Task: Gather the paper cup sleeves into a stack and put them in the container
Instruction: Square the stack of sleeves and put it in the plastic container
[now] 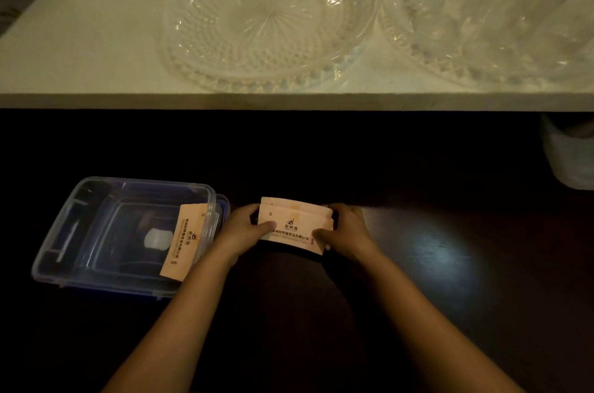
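A small stack of pale orange paper cup sleeves with dark printed text stands on its edge on the dark table. My left hand grips its left end and my right hand grips its right end. To the left sits a clear plastic container with a blue rim. One more sleeve leans inside it against the right wall, partly over the rim.
A white shelf runs across the upper half, its front edge overhanging the table. On it stand a cut-glass bowl and a second glass dish. A whitish object sits at the far right under the shelf.
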